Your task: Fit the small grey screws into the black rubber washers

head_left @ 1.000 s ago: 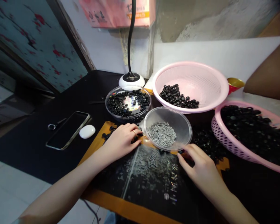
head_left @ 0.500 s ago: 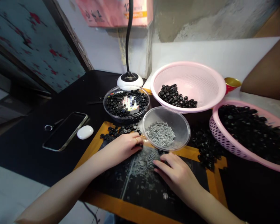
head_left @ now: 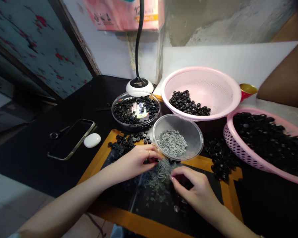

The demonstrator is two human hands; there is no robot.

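Note:
My left hand (head_left: 144, 156) is curled over the near rim of the clear plastic bowl of grey screws (head_left: 172, 143); what its fingers hold, if anything, is hidden. Thumb and forefinger of my right hand (head_left: 197, 186) meet in a pinch at the right of a small heap of loose screws (head_left: 163, 170), and anything between them is too small to name. That heap lies on the dark work mat (head_left: 149, 201) between both hands. Black perforated discs (head_left: 129, 142) are strewn just beyond my left wrist.
Behind stand a clear tub of black discs (head_left: 120, 114) and a pink basket (head_left: 201, 71) with black caps. Another pink basket (head_left: 257, 162) heaped with black parts is at right, beside a loose pile (head_left: 221, 158). A phone (head_left: 71, 140), a white case (head_left: 92, 140) and a lamp (head_left: 139, 85) are at left.
My left hand has shifted right, toward the loose screws. My right hand has drawn back slightly to the right, its thumb and forefinger now together. The view has moved a little.

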